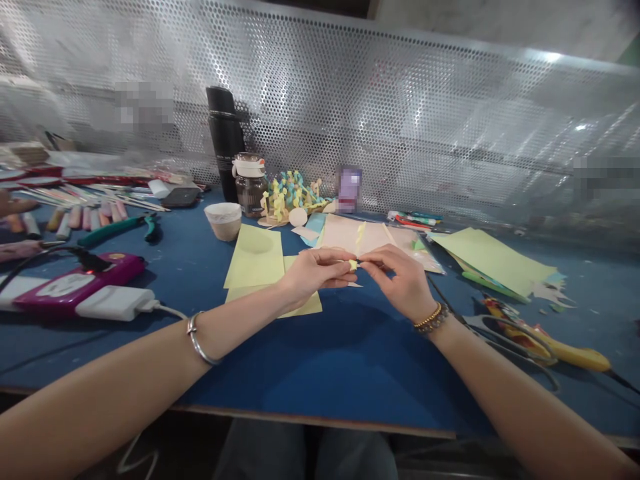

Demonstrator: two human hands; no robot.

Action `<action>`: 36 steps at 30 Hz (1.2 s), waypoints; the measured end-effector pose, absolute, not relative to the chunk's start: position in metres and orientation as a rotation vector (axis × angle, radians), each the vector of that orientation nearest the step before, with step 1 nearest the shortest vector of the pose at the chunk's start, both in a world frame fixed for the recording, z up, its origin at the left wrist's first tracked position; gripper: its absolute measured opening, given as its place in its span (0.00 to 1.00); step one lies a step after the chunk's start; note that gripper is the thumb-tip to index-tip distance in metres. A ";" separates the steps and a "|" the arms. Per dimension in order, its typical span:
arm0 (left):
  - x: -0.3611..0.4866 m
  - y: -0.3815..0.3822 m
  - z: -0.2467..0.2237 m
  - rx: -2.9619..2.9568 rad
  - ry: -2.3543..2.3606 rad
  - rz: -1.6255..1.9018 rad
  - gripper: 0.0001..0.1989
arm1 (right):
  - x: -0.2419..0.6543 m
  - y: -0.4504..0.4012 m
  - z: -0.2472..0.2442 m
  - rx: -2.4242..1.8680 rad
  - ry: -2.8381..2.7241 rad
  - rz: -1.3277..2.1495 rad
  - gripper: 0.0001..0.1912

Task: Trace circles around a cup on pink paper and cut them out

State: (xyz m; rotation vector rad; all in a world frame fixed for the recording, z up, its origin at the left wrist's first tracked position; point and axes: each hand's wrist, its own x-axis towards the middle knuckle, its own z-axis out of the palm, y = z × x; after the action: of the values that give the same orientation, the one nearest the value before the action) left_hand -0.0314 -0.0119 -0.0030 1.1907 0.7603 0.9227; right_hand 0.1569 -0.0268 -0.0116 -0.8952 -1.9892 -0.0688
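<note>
Between the fingertips of my left hand [315, 270] is a small piece of yellow paper [353, 265], pinched above the blue table. My right hand [400, 277] meets it from the other side, thumb and fingers closed in a pinch at the piece's edge. Whether the right fingers hold the same piece or something thin beside it is too small to tell. Yellow paper sheets [255, 257] lie under and left of my left hand. Behind both hands rests a pale pink sheet [345, 233] with thin yellow strips on it.
A paper cup [223, 221], a jar [251, 190], a black flask [224, 143] and yellow-blue paper decorations [290, 199] stand behind. On the left are a purple power strip [65, 287] and pliers [117, 230]; on the right, scissors [510, 337], a yellow-handled tool [575, 350] and green paper [500, 257].
</note>
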 end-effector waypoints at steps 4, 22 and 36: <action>-0.031 -0.012 -0.003 1.202 0.762 0.920 0.09 | 0.158 -0.025 -0.013 -0.873 -2.015 -0.060 0.05; -0.030 -0.013 0.002 1.171 0.798 0.850 0.06 | 0.162 -0.026 -0.011 -0.820 -2.203 -0.293 0.05; -0.031 -0.011 -0.004 1.299 0.730 0.969 0.10 | 0.158 -0.028 -0.009 -0.848 -2.021 -0.179 0.05</action>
State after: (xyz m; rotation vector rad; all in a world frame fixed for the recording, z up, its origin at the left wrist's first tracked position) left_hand -0.0313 -0.0112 -0.0042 1.2986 0.7298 0.9692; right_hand 0.1582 -0.0284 -0.0088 -0.8478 -2.0211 -0.1786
